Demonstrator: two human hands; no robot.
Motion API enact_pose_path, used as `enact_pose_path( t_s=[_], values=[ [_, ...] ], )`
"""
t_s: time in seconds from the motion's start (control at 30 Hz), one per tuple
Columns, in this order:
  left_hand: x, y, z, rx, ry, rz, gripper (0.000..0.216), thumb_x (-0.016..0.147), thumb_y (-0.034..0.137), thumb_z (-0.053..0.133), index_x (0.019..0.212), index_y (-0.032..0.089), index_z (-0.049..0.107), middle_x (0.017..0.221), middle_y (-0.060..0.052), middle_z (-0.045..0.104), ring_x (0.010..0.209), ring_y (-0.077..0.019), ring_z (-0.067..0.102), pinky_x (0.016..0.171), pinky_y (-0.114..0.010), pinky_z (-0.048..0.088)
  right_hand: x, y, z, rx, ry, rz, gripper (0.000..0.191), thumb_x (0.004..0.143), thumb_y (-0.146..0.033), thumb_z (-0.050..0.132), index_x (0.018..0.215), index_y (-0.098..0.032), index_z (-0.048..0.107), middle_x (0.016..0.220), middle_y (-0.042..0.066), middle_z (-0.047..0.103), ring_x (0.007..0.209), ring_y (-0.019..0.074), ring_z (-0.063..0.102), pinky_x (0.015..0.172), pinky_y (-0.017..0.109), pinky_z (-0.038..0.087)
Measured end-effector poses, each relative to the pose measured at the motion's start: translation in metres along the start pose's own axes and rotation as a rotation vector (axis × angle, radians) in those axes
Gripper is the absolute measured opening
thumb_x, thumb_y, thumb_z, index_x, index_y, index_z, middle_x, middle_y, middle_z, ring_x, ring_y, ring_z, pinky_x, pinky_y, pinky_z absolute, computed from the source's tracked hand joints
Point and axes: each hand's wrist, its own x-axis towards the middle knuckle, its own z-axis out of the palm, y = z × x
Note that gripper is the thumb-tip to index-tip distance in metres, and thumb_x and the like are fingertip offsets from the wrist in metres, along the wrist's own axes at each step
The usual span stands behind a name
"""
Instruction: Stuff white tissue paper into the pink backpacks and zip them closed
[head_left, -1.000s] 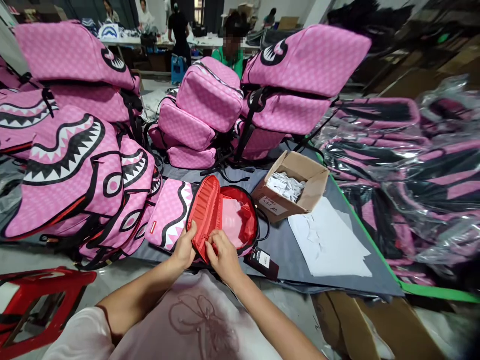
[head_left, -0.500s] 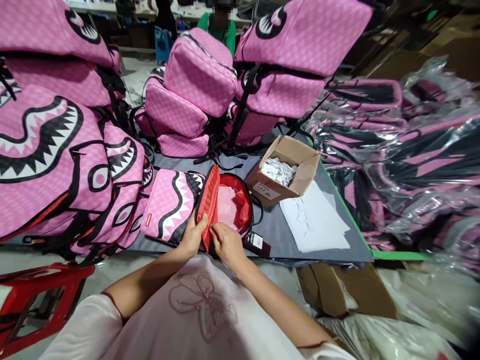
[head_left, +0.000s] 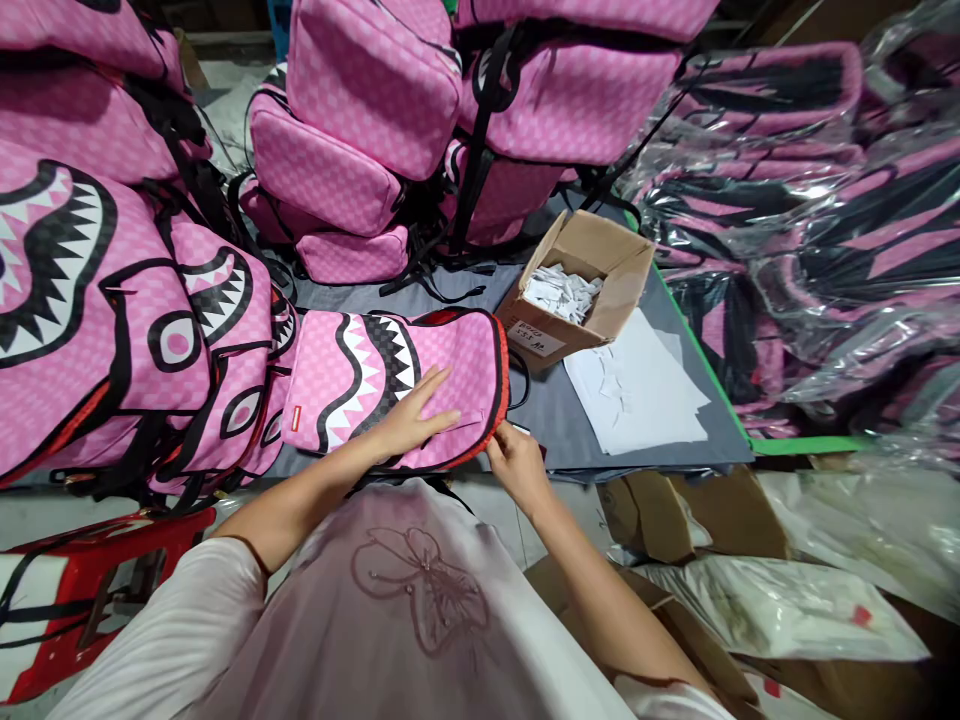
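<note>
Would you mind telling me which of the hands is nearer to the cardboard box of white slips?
Right. The right hand is at the backpack's edge below the cardboard box; the left hand lies farther left.

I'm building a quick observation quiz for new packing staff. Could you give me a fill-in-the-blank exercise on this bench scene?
1. The left hand lies flat on the pink shark-mouth backpack, whose edge trim is ____.
2. The right hand pinches that backpack's ____ edge.
3. The open brown cardboard box holds white ____ slips.
4. The box stands on a ____ mat.

Missing words: red; near right; paper; grey
</note>
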Motion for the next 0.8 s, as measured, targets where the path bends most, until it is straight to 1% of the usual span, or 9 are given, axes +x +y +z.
enact_pose_path(
  t_s=[0.13,0.27,0.4,0.47,0.53,0.57,0.67,0.73,0.8],
  values=[
    [-0.036,-0.038,-0.024,0.661,-0.101,-0.126,0.092,0.079,0.051,0.071,0.154,0.018,0.030,0.163,-0.020,0.008,0.152,-0.0348,0.003,0.121,-0.056,0.006,-0.031,0.021,0.026,0.294,0.068,0.332,0.033,0.083,-0.051,0.046,0.075,-0.020,0.054,0.064,0.003,0.059,0.058,0.0169,0.051,0.056,0.028,0.043],
    [-0.058,-0.062,-0.020,1.034,-0.239,-0.028,0.114,0.066,0.059,0.080,0.156,0.022,0.022,0.163,-0.020,0.002,0.151,-0.0387,-0.006,0.119,-0.062,-0.001,-0.031,0.031,0.045,0.507,0.126,0.391,0.036,0.081,-0.055,0.051,0.078,-0.020,0.054,0.064,0.002,0.060,0.059,0.0164,0.054,0.058,0.028,0.046],
    [-0.060,-0.071,-0.005,1.192,-0.146,-0.024,0.109,0.070,0.051,0.080,0.156,0.016,0.022,0.163,-0.021,0.005,0.151,-0.0383,-0.003,0.120,-0.059,0.001,-0.028,0.039,0.040,0.363,0.152,0.424,0.034,0.083,-0.052,0.049,0.081,-0.019,0.056,0.067,0.004,0.063,0.060,0.0192,0.058,0.062,0.032,0.049],
    [-0.060,-0.074,-0.002,1.206,-0.138,-0.053,0.104,0.074,0.052,0.076,0.155,0.012,0.024,0.163,-0.021,0.009,0.151,-0.0383,0.000,0.121,-0.058,0.002,-0.037,0.037,0.033,0.157,0.292,0.426,0.035,0.088,-0.049,0.044,0.092,-0.017,0.058,0.079,0.009,0.067,0.070,0.0233,0.062,0.068,0.036,0.050],
    [-0.063,-0.077,0.000,1.211,-0.150,-0.065,0.102,0.075,0.053,0.074,0.155,0.010,0.026,0.163,-0.021,0.011,0.151,-0.0383,0.002,0.122,-0.057,0.003,-0.046,0.026,0.032,-0.065,0.431,0.304,0.036,0.093,-0.043,0.039,0.102,-0.015,0.058,0.093,0.015,0.068,0.085,0.0264,0.064,0.078,0.039,0.049],
    [-0.064,-0.078,0.001,1.217,-0.150,-0.064,0.102,0.076,0.054,0.073,0.154,0.010,0.026,0.163,-0.021,0.011,0.151,-0.0385,0.002,0.122,-0.057,0.003,-0.048,0.015,0.034,-0.156,0.429,0.210,0.035,0.096,-0.041,0.037,0.104,-0.014,0.058,0.097,0.016,0.068,0.090,0.0267,0.064,0.082,0.039,0.049],
    [-0.065,-0.083,0.003,1.239,-0.116,-0.048,0.101,0.078,0.057,0.070,0.154,0.007,0.027,0.162,-0.023,0.012,0.151,-0.0408,0.004,0.121,-0.058,0.003,-0.038,-0.024,0.056,-0.391,0.091,0.054,0.032,0.098,-0.041,0.042,0.100,-0.015,0.060,0.087,0.014,0.069,0.081,0.0250,0.066,0.074,0.033,0.048],
    [-0.063,-0.084,0.008,1.237,-0.086,-0.047,0.097,0.081,0.058,0.066,0.153,0.005,0.028,0.161,-0.026,0.014,0.150,-0.0421,0.007,0.121,-0.057,0.005,-0.021,-0.047,0.074,-0.565,-0.155,0.122,0.030,0.097,-0.043,0.050,0.100,-0.014,0.060,0.082,0.013,0.069,0.075,0.0252,0.067,0.065,0.031,0.046],
    [-0.059,-0.083,0.015,1.220,-0.064,-0.066,0.093,0.084,0.057,0.063,0.152,0.004,0.029,0.159,-0.027,0.019,0.150,-0.0419,0.010,0.121,-0.056,0.009,-0.004,-0.058,0.084,-0.707,-0.251,0.198,0.024,0.097,-0.034,0.051,0.103,-0.012,0.059,0.085,0.014,0.068,0.077,0.0265,0.068,0.062,0.030,0.045]
  ],
)
